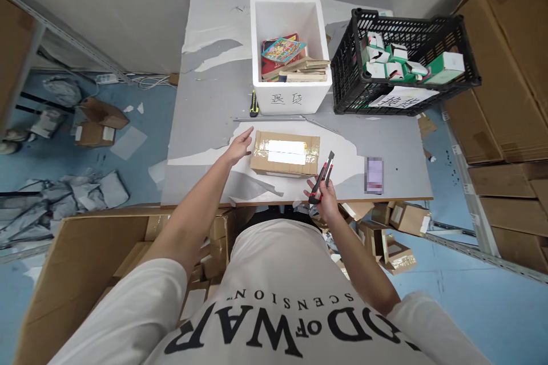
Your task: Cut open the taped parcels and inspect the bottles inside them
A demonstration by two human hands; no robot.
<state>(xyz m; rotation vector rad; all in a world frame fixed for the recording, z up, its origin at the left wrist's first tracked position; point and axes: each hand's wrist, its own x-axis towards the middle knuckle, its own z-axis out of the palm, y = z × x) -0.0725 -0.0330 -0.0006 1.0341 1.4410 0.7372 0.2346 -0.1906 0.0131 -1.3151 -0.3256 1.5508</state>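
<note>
A taped cardboard box (pixel 263 162) with a white label on its top lies near the table's front edge. Just left of it is my left hand (pixel 238 147), fingers stretched out and holding nothing; I cannot tell whether it touches the box. At the box's right corner my right hand (pixel 327 197) grips a red and black utility knife (pixel 322 178), its tip pointing up and away from me. Whether the blade is out is too small to tell.
Behind the box stand a white foam box (pixel 289 94) of books and a black crate (pixel 346 82) with small green-white cartons. A yellow-black cutter (pixel 254 104) lies beside the foam box. A blurred purple item (pixel 374 175) is at right. Large cartons (pixel 492 80) flank the table.
</note>
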